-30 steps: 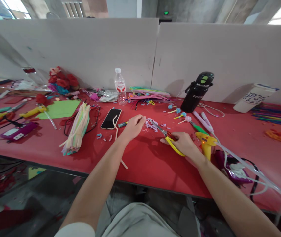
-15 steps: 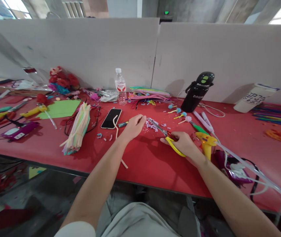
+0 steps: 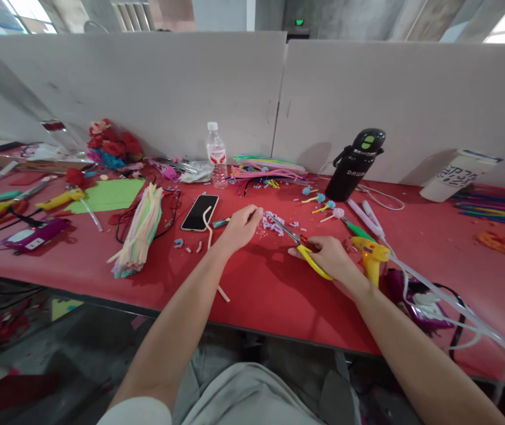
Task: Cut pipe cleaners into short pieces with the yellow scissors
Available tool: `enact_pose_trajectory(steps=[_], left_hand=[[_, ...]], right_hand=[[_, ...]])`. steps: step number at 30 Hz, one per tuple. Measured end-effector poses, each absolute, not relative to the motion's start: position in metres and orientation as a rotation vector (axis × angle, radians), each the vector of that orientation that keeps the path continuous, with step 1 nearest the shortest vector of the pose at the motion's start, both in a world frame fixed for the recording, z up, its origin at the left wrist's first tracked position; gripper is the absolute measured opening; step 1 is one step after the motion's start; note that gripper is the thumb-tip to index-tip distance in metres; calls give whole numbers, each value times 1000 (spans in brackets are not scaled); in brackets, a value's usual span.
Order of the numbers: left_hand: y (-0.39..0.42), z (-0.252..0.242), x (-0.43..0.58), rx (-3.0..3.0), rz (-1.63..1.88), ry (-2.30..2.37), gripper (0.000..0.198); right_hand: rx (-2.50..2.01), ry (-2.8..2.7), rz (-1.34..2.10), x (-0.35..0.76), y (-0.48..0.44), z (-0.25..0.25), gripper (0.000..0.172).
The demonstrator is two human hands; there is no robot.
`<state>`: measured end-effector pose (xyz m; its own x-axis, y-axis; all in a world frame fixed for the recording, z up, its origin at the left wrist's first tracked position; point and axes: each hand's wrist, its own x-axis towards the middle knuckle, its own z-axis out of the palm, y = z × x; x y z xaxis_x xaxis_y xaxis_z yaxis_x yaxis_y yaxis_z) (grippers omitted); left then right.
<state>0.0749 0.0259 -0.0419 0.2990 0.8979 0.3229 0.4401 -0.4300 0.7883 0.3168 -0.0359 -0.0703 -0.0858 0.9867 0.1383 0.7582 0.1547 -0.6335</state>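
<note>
My right hand (image 3: 325,258) is wrapped round the red and yellow handles of a pair of scissors (image 3: 308,254), whose blades point left and away from me. Just left of the blade tips, my left hand (image 3: 244,224) is closed in a pinch; what its fingertips hold, if anything, is too small to make out. Beneath and beyond the blades lies a scatter of short purple cut pieces (image 3: 273,224). A cream pipe cleaner (image 3: 208,227) passes under my left forearm. Small fluffy flowers on stems, one a pink flower (image 3: 338,213), lie beyond my right hand.
On the red table (image 3: 270,301) a phone (image 3: 200,212) and a bundle of pale pipe cleaners (image 3: 141,230) lie left. A water bottle (image 3: 217,156) and a black flask (image 3: 355,165) stand at the back. A yellow glue gun (image 3: 371,257) sits beside my right forearm.
</note>
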Motion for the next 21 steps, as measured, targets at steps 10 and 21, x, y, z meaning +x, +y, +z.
enact_pose_trajectory(steps=[10, 21], left_hand=[[25, -40, 75, 1997, 1051, 1190, 38], [24, -40, 75, 1982, 1035, 1196, 38]], right_hand=[[-1645, -1890, 508, 316, -37, -72, 58], [-1614, -1878, 579, 316, -38, -73, 59]])
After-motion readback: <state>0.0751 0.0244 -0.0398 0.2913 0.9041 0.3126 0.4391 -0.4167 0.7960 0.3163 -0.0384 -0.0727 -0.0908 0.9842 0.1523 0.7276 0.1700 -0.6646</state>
